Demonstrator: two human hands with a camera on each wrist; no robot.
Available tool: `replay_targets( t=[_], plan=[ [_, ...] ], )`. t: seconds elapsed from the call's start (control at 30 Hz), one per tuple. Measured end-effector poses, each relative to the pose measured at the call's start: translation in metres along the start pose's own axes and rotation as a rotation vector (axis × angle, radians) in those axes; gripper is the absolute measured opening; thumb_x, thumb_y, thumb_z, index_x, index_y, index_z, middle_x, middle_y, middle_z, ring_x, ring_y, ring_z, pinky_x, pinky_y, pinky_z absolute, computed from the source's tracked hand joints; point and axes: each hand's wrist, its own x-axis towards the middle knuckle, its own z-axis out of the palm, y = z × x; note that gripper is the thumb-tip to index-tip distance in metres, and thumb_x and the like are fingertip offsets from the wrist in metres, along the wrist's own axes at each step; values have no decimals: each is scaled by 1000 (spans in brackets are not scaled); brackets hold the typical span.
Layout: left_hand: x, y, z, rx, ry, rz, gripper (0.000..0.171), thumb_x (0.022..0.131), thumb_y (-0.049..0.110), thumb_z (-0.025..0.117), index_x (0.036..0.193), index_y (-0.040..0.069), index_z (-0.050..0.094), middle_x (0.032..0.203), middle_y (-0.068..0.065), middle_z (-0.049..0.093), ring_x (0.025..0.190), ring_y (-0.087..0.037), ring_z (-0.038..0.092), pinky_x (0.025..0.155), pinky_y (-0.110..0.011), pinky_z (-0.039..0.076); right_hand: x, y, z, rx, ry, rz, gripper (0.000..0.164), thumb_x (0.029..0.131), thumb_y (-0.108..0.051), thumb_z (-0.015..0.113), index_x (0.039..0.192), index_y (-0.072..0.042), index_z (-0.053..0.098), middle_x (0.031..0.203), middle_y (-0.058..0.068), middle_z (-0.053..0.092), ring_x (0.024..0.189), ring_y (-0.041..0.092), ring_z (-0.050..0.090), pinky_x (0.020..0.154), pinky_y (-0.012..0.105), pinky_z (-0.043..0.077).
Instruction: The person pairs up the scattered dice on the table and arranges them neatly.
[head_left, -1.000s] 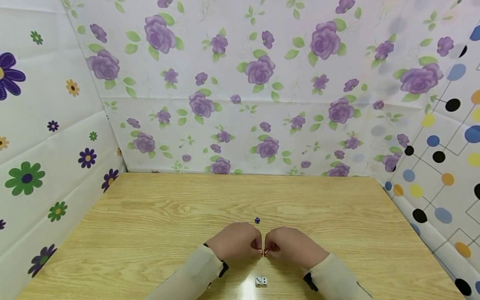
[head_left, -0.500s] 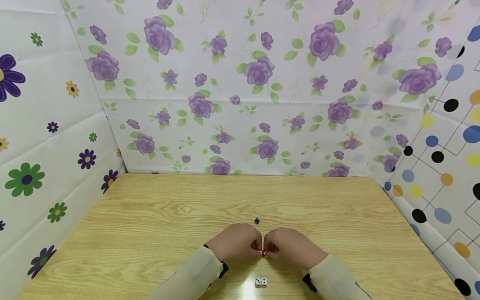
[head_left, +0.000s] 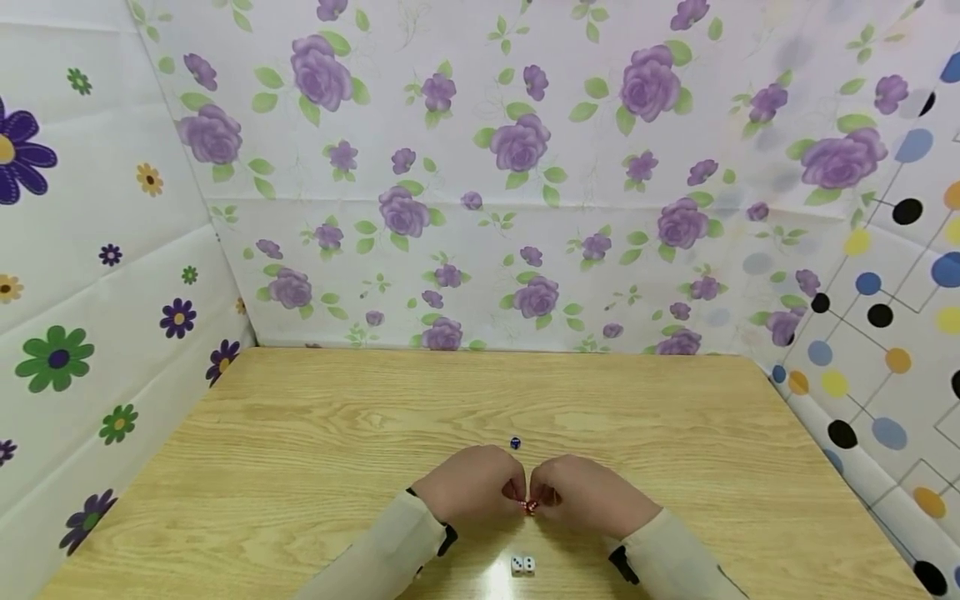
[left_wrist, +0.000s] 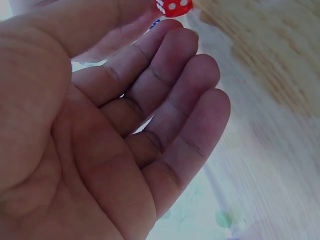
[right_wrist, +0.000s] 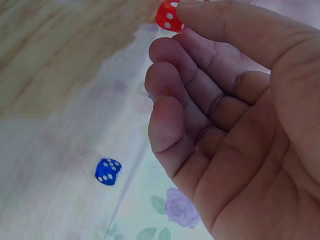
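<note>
My left hand [head_left: 474,485] and right hand [head_left: 588,493] meet low over the middle of the table, fingertips almost touching. Each pinches a small red die with white pips. The left red die [head_left: 522,504] and the right red die [head_left: 532,507] sit side by side between the fingertips, partly covered by them. In the right wrist view, the thumb presses on a red die [right_wrist: 169,16] while the other fingers curl loosely. A red die [left_wrist: 174,7] also shows at the top edge of the left wrist view, cut off by the frame.
Beyond the hands lies a blue die [head_left: 515,443] with white pips. Two white dice, one [head_left: 517,565] beside the other [head_left: 529,565], stand nearer the front. The wooden table [head_left: 315,433] is bordered by patterned cloth walls [head_left: 480,275].
One second ago a small gap parted the two red dice; my hands have since brought them together. The blue and white dice have stayed where they were.
</note>
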Motion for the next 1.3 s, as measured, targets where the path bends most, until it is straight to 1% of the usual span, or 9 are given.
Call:
replay_targets(
  t=[0.1,0.17,0.3,0.43,0.57,0.8,0.97,1.1,1.3],
  plan=[
    [-1,-1,-3,-44,0,-28,6,95,24,75,90,23,77,74,17,63,63,4,52,66,-17,47,-3,4,-4,14,15,16,8,92,-14,78,89,-18,72,82,-16,63,70,-1,51,66,23,47],
    [-1,-3,-4,-63,14,-52,4,96,23,72,95,21,74,75,15,60,62,1,50,65,-19,47,-5,7,-6,14,28,27,7,92,-11,77,93,-16,72,86,-13,65,73,0,52,68,24,49],
    [-1,-10,-8,-74,68,-105,22,99,25,67,119,15,68,94,6,66,76,-3,57,71,-24,51,-10,14,-15,0,55,63,9,92,-9,77,98,-13,72,87,-11,65,74,2,54,68,26,50],
    [3,-17,-13,-3,137,-121,38,100,23,68,136,14,61,120,-4,65,92,-9,62,79,-27,54,-13,18,-26,-65,96,119,15,89,-10,80,101,-10,71,86,-8,62,74,6,56,66,29,50],
    [10,-22,-15,61,167,-129,44,101,14,65,145,16,59,125,-6,62,92,-10,60,75,-25,52,-15,23,-32,-150,111,188,19,88,-12,82,102,-10,70,89,-3,63,77,10,58,67,33,52],
    [17,-31,-11,68,147,-142,41,101,4,60,139,17,66,119,-5,64,87,-11,60,68,-24,49,-18,32,-33,-165,55,309,22,87,-16,83,104,-10,71,91,0,62,78,13,60,70,37,54],
    [18,-35,-12,88,170,-203,35,101,11,65,135,14,66,120,-7,68,98,-17,68,74,-29,56,-18,36,-37,-156,29,316,23,86,-16,85,103,-10,71,89,-1,62,76,12,58,69,37,53],
    [22,-36,-15,50,157,-235,35,102,17,66,137,14,65,122,-6,68,105,-17,68,82,-32,58,-15,37,-38,-105,-10,298,21,87,-14,84,103,-10,70,87,-4,63,76,11,57,69,37,51],
    [32,-34,-13,23,109,-192,28,100,15,69,127,17,73,111,0,72,89,-8,63,77,-28,54,-10,39,-33,-61,-21,294,15,89,-10,81,98,-15,71,83,-9,61,73,9,54,69,36,50]
  ],
)
